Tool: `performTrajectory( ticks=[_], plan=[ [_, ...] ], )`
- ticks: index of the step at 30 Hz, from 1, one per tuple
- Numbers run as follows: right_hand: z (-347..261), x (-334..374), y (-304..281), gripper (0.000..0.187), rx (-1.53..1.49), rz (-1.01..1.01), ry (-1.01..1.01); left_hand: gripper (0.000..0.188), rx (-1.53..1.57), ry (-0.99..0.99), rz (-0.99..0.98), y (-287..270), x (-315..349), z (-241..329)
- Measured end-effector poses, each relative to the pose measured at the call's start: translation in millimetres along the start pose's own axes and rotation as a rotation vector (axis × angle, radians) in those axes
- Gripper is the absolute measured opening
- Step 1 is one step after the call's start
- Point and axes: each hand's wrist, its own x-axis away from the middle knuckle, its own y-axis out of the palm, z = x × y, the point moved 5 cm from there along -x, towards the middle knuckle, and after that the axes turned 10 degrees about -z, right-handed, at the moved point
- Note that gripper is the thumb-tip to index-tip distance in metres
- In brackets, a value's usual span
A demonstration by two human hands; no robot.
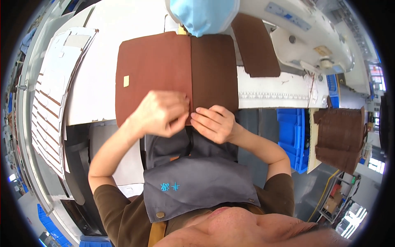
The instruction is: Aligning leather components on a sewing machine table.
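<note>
Left hand (158, 113) and right hand (214, 123) pinch two joined brown panels (177, 70).

The near edge of the brown leather piece (173, 70) is buried under both hands (187, 117), so you can't see whether the fingers pinch it or just press on it. Its far edge, right at the seam, goes under a light blue mask (203, 14), which is itself cut off by the top of the frame. Right of the leather piece, the stack of dark brown pieces (339, 138) is too warped near the rim to count. The worktop (94, 74) edge bends away on the left.
</note>
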Motion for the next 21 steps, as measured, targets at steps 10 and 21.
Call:
performTrajectory(
  ticks=[10,21],
  plan=[
    [10.3,-18.4,1.5,0.013,-0.083,-0.216,-0.096,0.026,-0.136,-0.108,0.06,1.8,-38.6,-82.1],
    [46.5,-33.9,10.0,0.016,-0.115,-0.267,-0.098,0.023,-0.106,-0.186,0.034,-1.1,-50.1,-91.5]
  ],
)
